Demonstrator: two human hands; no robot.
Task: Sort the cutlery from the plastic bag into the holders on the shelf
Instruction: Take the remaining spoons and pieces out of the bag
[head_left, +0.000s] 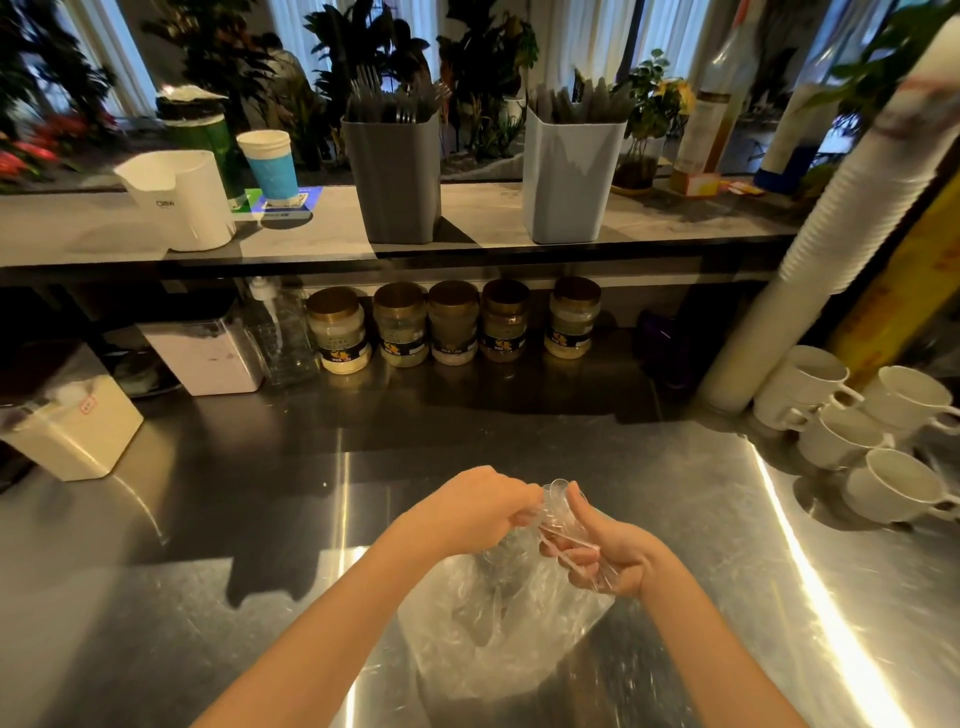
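Note:
A clear plastic bag (498, 634) lies on the steel counter in front of me, with more clear cutlery dimly visible inside. My right hand (610, 558) grips a bunch of clear plastic spoons (558, 512) above the bag's mouth. My left hand (478, 506) pinches the top of the same bunch; it may also be touching the bag's edge, which I cannot make out. On the shelf above stand a dark grey holder (395, 182) full of forks and a light grey holder (569, 182) full of knives or spoons.
White cups (852, 431) and a tall stack of paper cups (831, 249) crowd the right side. Jars (452, 325) line up under the shelf. A white box (78, 431) sits at the left, with a white jug (182, 200) and blue cup (270, 166) on the shelf.

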